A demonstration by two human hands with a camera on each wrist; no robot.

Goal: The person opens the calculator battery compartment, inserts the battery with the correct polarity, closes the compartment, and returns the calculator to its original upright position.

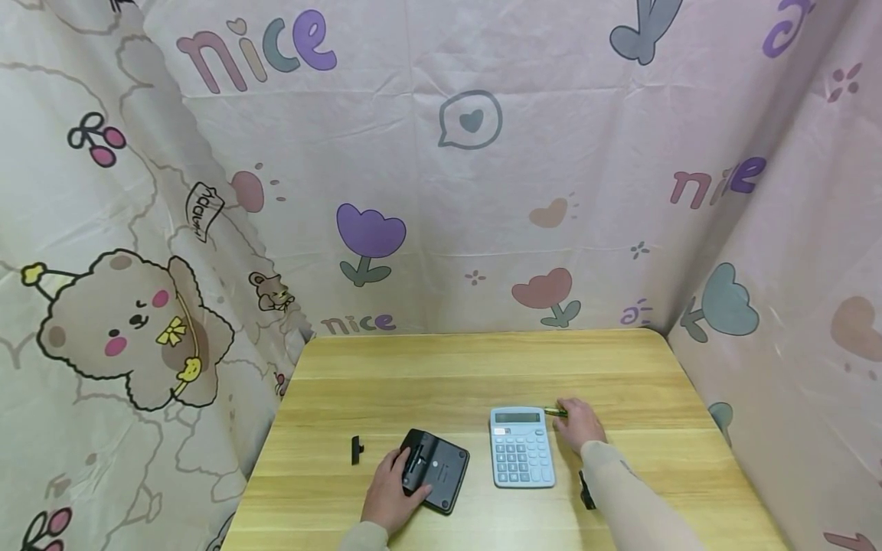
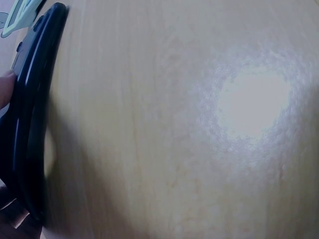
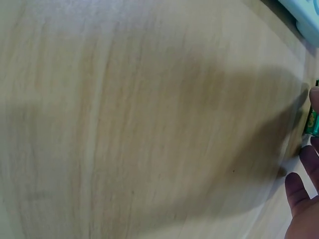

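Observation:
My left hand [image 1: 391, 493] grips a black calculator-like device [image 1: 444, 474] that lies face down, its underside showing rubber feet and an uncovered slot. In the left wrist view the device [image 2: 32, 109] appears edge-on, with fingers partly cut off. Beyond the top right corner of a light blue calculator [image 1: 524, 448], my right hand [image 1: 581, 425] pinches a green battery [image 1: 554, 412]. The right wrist view catches only part of the battery [image 3: 313, 122] among the fingertips; the other fingers stand apart from it.
A small black cover [image 1: 355, 450] lies left of the left hand. Another small black object [image 1: 586, 491] is partly hidden by the right forearm. The wooden table [image 1: 482, 356] ends at a printed curtain [image 1: 441, 191] behind and at both sides.

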